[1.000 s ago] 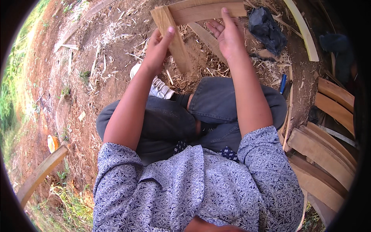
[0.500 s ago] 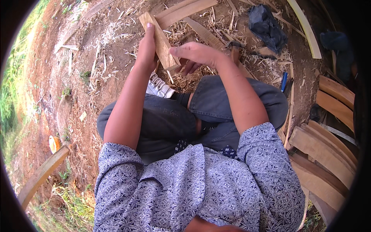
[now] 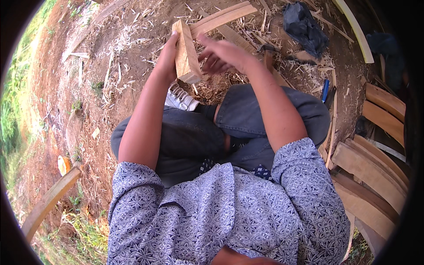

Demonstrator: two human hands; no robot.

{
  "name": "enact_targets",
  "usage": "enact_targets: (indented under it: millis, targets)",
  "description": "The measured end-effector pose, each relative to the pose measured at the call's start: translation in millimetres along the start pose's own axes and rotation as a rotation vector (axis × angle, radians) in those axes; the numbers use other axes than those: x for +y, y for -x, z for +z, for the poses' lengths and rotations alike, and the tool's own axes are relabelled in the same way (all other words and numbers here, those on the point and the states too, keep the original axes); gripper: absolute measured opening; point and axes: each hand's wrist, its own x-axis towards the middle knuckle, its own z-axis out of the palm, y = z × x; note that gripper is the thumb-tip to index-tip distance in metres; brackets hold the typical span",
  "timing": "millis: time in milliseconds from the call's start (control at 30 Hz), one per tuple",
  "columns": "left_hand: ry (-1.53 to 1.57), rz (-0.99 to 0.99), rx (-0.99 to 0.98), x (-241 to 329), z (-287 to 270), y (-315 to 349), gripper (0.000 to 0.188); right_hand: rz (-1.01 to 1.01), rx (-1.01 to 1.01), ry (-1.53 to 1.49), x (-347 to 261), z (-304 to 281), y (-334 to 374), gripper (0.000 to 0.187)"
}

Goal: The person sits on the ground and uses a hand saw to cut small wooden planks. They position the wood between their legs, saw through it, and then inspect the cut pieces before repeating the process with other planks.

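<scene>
I sit outdoors on bare dirt ground (image 3: 123,88) strewn with wood shavings (image 3: 212,90). My left hand (image 3: 167,56) is closed around a short wooden block (image 3: 186,52), held upright above my sneaker (image 3: 181,98). My right hand (image 3: 223,55) hovers open just beside the block, fingers spread. Long planks (image 3: 223,17) lie beyond it, curved boards (image 3: 375,168) are stacked along the ground's right edge, and grass (image 3: 11,110) lines the left edge.

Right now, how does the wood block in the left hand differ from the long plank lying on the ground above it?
The wood block is short and thick, the long plank long and thin. The block is held up by the left hand; the plank lies among shavings. Both are pale, fresh-cut wood.
</scene>
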Motion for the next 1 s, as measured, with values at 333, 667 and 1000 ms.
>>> enact_targets:
  millis: [333,667,1000]
  targets:
    - [-0.276,0.053,0.055,2.1,-0.6,0.7,0.067,-0.491,0.722,-0.636,16.4,-42.7,-18.6,0.063]
    - [-0.650,0.397,0.375,-4.5,-7.2,-6.7,0.088,-0.592,0.445,-0.520,14.4,-29.1,-22.0,0.063]
    - [-0.866,0.862,0.670,31.9,-26.1,10.4,0.056,-0.432,0.248,-0.902,-16.6,-36.5,7.9,0.061]
